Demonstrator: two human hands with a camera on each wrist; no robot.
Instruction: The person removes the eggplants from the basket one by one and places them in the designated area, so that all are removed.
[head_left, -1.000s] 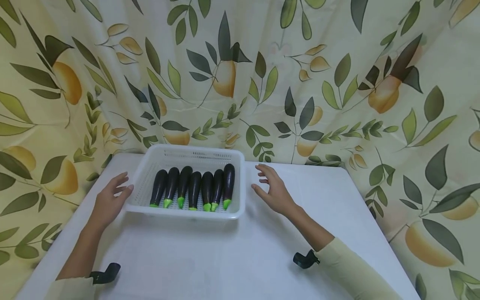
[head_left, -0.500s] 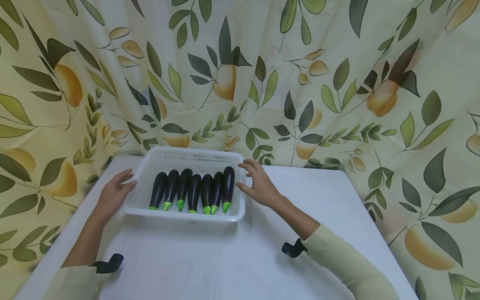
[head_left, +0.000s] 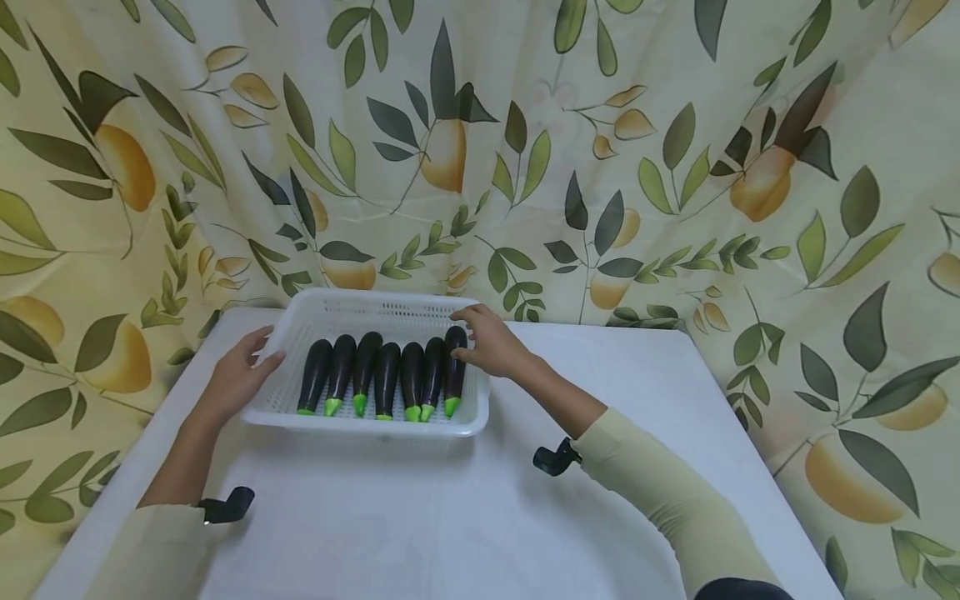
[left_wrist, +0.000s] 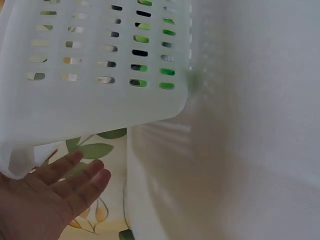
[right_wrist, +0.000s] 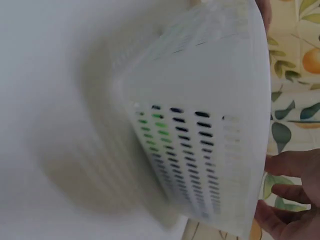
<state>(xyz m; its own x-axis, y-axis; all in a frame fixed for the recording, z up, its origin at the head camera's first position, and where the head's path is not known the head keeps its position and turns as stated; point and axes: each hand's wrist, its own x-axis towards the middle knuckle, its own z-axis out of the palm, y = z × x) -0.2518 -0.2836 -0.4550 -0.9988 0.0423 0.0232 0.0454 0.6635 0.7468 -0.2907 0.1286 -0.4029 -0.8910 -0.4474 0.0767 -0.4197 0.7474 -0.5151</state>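
A white plastic basket [head_left: 352, 423] with slotted walls stands on the white-covered table. Several dark purple eggplants [head_left: 386, 379] lie side by side in it, green ends toward me. My left hand [head_left: 236, 379] is at the basket's left side; in the left wrist view its fingers [left_wrist: 82, 192] extend outside the wall, and the thumb is hidden there. Over the right rim reaches my right hand [head_left: 491, 342], thumb and fingertips beside the rightmost eggplant [head_left: 453, 387], with a gap between thumb and fingers. Whether it touches that eggplant I cannot tell.
Behind the table [head_left: 420, 508] hangs a curtain [head_left: 525, 208] printed with leaves and fruit, close to the basket's back rim. A black wrist mount [head_left: 228, 505] sits on the left forearm, another black mount [head_left: 557, 457] on the right.
My right hand has moved left, from beside the basket to over its right rim. The left hand has come slightly closer to the left rim. The basket and eggplants keep their places.
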